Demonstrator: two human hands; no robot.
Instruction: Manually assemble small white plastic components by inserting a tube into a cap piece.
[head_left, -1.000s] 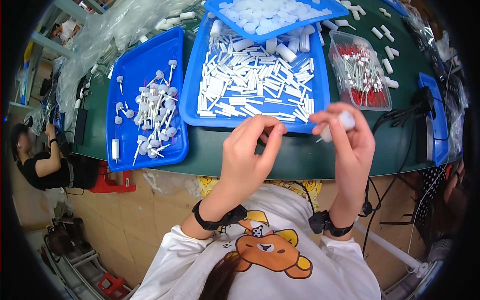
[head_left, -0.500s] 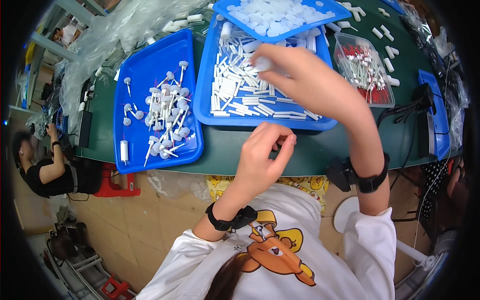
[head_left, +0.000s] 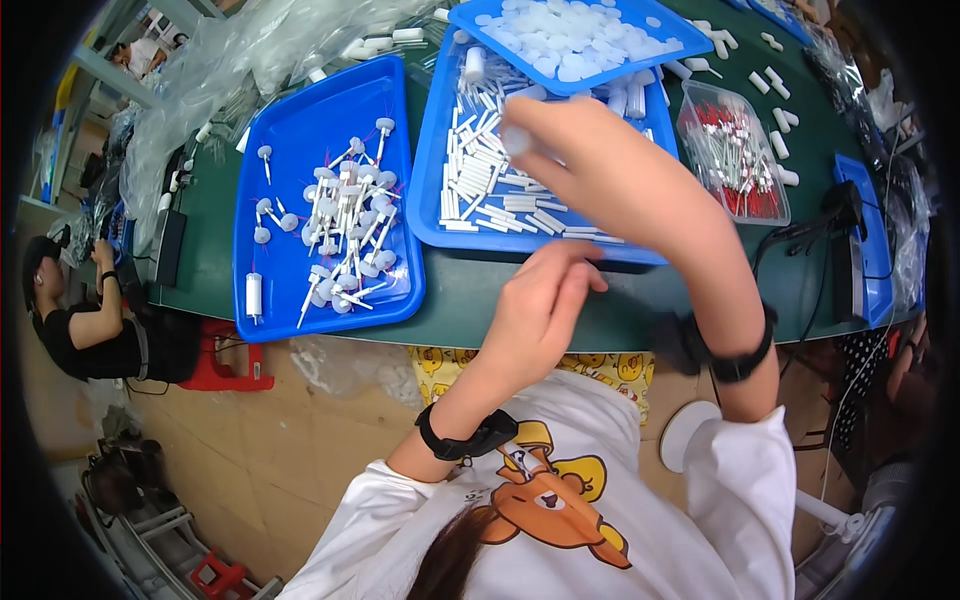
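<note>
Over the middle blue tray [head_left: 428, 205], my right hand [head_left: 590, 165] pinches a small translucent white disc [head_left: 516, 141] between thumb and fingers. Beneath it lie many short white tubes [head_left: 476, 178], some hidden by the hand. Near the tray's front edge, my left hand [head_left: 540, 312] is closed with its fingers curled in; whatever they hold, if anything, is hidden. A smaller blue tray [head_left: 560, 84] full of similar white discs [head_left: 570, 66] rests on the back of the middle tray. To the left, another blue tray [head_left: 290, 100] carries white tubes with discs and thin red wires [head_left: 350, 215].
At the right stands a clear plastic box [head_left: 785, 205] of red and white wired parts [head_left: 735, 150]. White cylinders [head_left: 779, 145] lie beside it, with black cables [head_left: 815, 220] nearer. Plastic bags [head_left: 215, 75] cover the back left. A person [head_left: 90, 310] sits at far left.
The trays appear shifted slightly right in view. Relative to the tubes, my right hand has moved a little left with the disc still pinched. My left hand stays near the tray's front edge, fingers blurred.
</note>
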